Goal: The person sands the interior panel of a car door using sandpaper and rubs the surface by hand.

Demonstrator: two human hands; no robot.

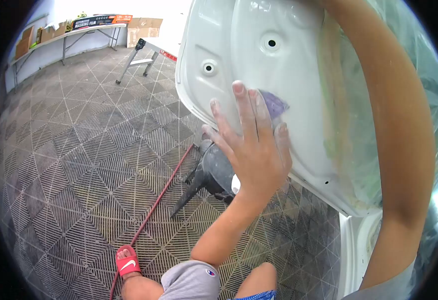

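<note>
A white painted car panel (259,65), which looks like a door, fills the upper right. It has round holes and a small purple patch (275,104). My left hand (256,145) is spread flat over its lower left part, palm toward the panel, with whitish dust on the fingers. The fingertips lie just left of the purple patch. I cannot tell how firmly they press. My right forearm (399,100) reaches up along the right side and over the panel's top. The right hand itself is cut off by the upper edge of the view.
Clear masking film (354,100) covers the area right of the panel. Behind my left hand stands a dark stool (216,170). A red hose (164,192) crosses the patterned floor (79,200) by my red sandal (127,261). Farther off, a long table (69,34) carries boxes.
</note>
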